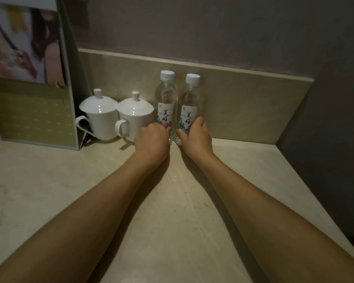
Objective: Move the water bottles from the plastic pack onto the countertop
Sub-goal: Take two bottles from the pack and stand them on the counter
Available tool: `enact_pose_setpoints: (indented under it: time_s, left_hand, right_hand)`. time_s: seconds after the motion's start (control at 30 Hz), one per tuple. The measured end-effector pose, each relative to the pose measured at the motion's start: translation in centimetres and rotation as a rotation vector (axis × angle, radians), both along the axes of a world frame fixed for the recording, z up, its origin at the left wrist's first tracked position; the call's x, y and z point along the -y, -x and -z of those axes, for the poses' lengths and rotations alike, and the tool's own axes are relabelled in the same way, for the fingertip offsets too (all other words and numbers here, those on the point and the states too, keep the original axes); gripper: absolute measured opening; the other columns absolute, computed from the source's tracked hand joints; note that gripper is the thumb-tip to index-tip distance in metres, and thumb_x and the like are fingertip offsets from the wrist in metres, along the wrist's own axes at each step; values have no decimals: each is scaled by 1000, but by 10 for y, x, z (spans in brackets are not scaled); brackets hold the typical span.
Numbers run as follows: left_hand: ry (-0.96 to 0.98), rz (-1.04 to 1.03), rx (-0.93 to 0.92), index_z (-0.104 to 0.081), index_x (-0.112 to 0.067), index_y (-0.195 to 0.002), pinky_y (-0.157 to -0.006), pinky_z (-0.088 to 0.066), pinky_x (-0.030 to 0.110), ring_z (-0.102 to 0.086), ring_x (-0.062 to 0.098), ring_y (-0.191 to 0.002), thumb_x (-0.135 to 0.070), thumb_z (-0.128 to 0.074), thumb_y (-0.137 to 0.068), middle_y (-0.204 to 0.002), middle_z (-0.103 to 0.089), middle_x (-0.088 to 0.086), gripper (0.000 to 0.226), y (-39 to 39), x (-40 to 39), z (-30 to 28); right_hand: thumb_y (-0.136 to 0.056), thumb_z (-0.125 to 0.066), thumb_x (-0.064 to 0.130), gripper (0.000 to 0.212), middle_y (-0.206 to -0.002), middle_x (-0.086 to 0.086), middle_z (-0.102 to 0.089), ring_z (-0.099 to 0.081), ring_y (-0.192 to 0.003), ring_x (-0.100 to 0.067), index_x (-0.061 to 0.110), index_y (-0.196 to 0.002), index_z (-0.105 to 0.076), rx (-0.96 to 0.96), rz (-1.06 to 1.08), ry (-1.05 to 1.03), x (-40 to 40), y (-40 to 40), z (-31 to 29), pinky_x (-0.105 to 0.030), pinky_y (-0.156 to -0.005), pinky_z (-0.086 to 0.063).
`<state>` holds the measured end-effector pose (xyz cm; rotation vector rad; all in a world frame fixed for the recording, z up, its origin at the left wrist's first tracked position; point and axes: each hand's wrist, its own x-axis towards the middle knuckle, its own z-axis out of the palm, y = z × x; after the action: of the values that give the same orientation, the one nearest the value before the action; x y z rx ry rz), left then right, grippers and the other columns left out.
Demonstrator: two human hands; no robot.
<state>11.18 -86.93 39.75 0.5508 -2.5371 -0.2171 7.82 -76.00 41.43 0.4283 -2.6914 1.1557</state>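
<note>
Two clear water bottles with white caps and printed labels stand upright side by side on the beige countertop (172,201), close to the back splash. My left hand (151,139) is wrapped around the base of the left bottle (165,99). My right hand (194,137) grips the lower part of the right bottle (190,103). Both bottles rest on the counter and touch each other. No plastic pack is in view.
Two white lidded mugs (99,115) (134,117) stand just left of the bottles. A green standing folder with a photo (33,88) occupies the left. The counter's right edge (307,178) runs diagonally; a wall lies behind.
</note>
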Motion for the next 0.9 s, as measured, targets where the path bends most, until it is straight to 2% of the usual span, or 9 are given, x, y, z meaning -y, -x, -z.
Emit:
enact_pose_setpoints:
  time_s: [0.4, 0.6, 0.7, 0.77, 0.9]
  left_hand:
    - [-60, 17, 11, -66, -7, -97, -58, -40, 33, -66, 30, -80, -42, -43, -100, -88, -67, 11, 41, 0, 1, -1]
    - [-98, 49, 56, -67, -9, -90, -59, -38, 33, -52, 25, -68, -41, -37, -100, -74, -53, 7, 45, -13, 5, -11]
    - [-119, 83, 76, -65, -9, -90, -62, -47, 35, -57, 28, -73, -37, -38, -100, -79, -57, 9, 40, -20, 1, -19]
    - [-147, 109, 94, -65, -9, -91, -71, -55, 39, -62, 29, -78, -34, -40, -100, -83, -62, 10, 37, -24, -3, -22]
    - [-160, 118, 125, -63, -11, -90, -73, -56, 40, -63, 29, -80, -26, -43, -97, -85, -62, 10, 26, -36, -9, -25]
  right_hand:
    - [-90, -65, 32, 57, -136, -16, -46, -50, -123, -34, 3, -131, -37, 61, 21, 3, 3, -3, -6, -41, -95, -45]
    - [-90, -66, 32, 60, -136, -18, -44, -49, -123, -35, 2, -133, -37, 118, 62, 16, -1, -8, -7, -43, -97, -44]
    - [-91, -63, 28, 53, -133, -19, -47, -50, -120, -34, 1, -131, -41, 99, 65, -9, -7, -12, -12, -35, -89, -43]
    - [-91, -62, 27, 49, -131, -18, -49, -51, -118, -33, 1, -129, -44, 87, 75, -12, -10, -15, -16, -30, -80, -38]
    - [-89, -61, 28, 45, -126, -18, -55, -54, -115, -35, 2, -124, -48, 77, 83, -5, -16, -24, -23, -30, -78, -39]
